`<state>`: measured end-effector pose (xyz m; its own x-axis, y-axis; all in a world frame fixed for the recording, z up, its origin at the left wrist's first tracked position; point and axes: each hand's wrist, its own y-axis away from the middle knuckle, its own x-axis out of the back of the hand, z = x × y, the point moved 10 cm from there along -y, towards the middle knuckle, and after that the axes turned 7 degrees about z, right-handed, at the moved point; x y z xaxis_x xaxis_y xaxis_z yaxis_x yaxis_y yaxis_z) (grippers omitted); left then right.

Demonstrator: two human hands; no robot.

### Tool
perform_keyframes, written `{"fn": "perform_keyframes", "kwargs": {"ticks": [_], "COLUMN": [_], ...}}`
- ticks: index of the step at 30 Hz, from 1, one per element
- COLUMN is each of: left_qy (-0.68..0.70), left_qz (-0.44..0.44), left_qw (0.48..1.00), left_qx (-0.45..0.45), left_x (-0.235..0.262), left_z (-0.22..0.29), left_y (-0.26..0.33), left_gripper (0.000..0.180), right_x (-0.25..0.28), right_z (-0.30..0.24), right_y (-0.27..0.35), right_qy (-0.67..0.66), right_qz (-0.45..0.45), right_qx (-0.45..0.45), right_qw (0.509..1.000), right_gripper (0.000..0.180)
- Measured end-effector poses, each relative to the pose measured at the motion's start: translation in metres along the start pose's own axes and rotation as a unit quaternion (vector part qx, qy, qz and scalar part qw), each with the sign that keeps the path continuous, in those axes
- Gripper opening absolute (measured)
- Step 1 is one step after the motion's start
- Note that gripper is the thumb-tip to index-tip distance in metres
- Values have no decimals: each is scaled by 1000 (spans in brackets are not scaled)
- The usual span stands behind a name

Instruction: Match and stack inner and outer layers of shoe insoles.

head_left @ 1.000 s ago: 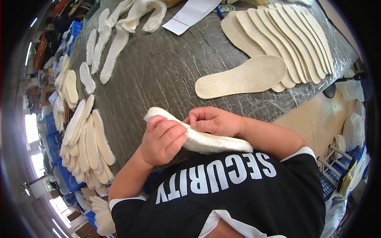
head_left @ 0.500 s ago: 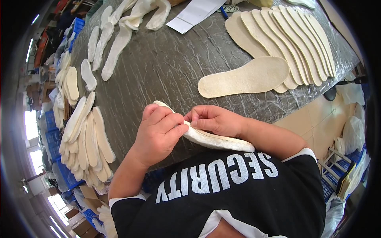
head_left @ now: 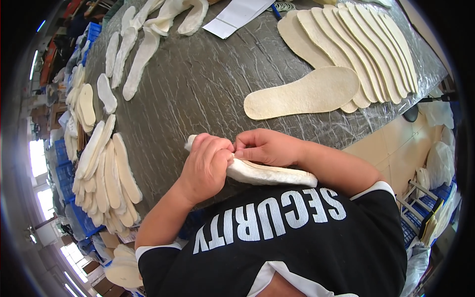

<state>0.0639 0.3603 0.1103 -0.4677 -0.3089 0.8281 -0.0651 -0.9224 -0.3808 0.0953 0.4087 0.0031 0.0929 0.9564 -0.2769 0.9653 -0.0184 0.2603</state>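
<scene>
A cream insole with a white fluffy underside (head_left: 269, 175) lies between my hands, close to my chest at the table's near edge. My left hand (head_left: 207, 166) wraps round its left part, fingers curled over the top, and a fluffy tip pokes out beyond them. On the upper edge, my right hand (head_left: 264, 147) pinches with thumb and forefinger, right beside the left fingertips. The insole's right end reaches under my right forearm, against my shirt. Farther off, a single flat beige insole (head_left: 302, 94) rests on the table, overlapping a fanned row of similar insoles (head_left: 356, 54).
White fluffy insoles (head_left: 141, 62) lie at the far left of the dark, plastic-covered table (head_left: 198, 89). Several finished-looking insoles (head_left: 109, 173) pile up along the left side. White paper sheets (head_left: 237, 17) lie at the back. A metal rack (head_left: 420, 203) stands at the right.
My left hand has rolled over the insole, its fingers now closer together and more wrapped round it. The right hand still pinches the edge. The view has shifted slightly.
</scene>
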Motion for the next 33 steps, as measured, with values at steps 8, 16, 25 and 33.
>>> {"fn": "perform_keyframes", "kwargs": {"ticks": [8, 16, 25, 33], "left_qy": [-31, 21, 95, 274], "left_qz": [-28, -30, -17, 132], "left_qw": [996, 982, 979, 930], "left_qx": [75, 187, 179, 209], "left_x": [-1, 23, 14, 47], "left_z": [-2, -25, -28, -56], "left_y": [-4, 1, 17, 25], "left_gripper": [18, 33, 26, 74], "right_x": [5, 4, -15, 28], "right_z": [-60, -53, -77, -28], "right_y": [17, 23, 33, -3], "right_qy": [394, 445, 461, 189], "right_qz": [-63, 56, 105, 82], "right_qx": [103, 172, 294, -18], "right_qw": [911, 877, 830, 978], "right_gripper": [23, 17, 17, 21]}}
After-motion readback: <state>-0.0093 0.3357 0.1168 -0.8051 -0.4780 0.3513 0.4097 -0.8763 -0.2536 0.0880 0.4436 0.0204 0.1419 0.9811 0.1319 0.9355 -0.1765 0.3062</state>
